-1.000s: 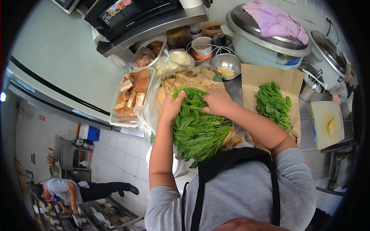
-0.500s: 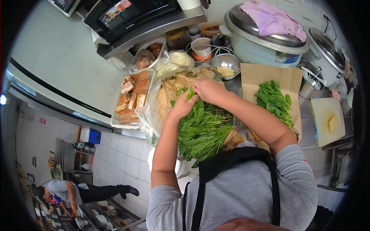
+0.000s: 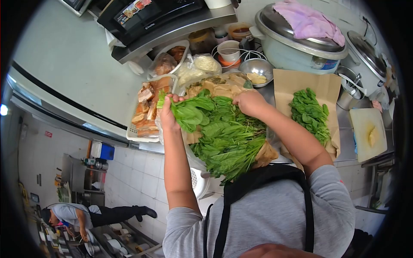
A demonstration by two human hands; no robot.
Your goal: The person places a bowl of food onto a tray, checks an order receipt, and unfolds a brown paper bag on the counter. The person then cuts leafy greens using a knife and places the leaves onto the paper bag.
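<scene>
A small bunch of leafy spinach [image 3: 189, 115] is gripped in my left hand [image 3: 170, 115], its cut stem ends poking out past my fingers. My right hand [image 3: 251, 103] is closed at the far right edge of the big pile of leafy greens [image 3: 234, 144]; what its fingers pinch, if anything, is hidden. That pile lies on crumpled brown paper [image 3: 223, 88] inside a clear plastic bag. A smaller heap of spinach [image 3: 307, 111] rests to the right on a sheet of brown paper [image 3: 282, 86].
Left of the greens stands a white basket of meat pieces [image 3: 144, 109]. Behind are a metal bowl [image 3: 258, 71], a large lidded pot [image 3: 297, 51] and a microwave [image 3: 150, 21]. A cutting board [image 3: 365, 129] sits at right. Another person [image 3: 81, 217] works at lower left.
My hands, together over the pile before, are now apart. My left hand has moved left with the spinach bunch; my right hand has shifted right and slightly nearer.
</scene>
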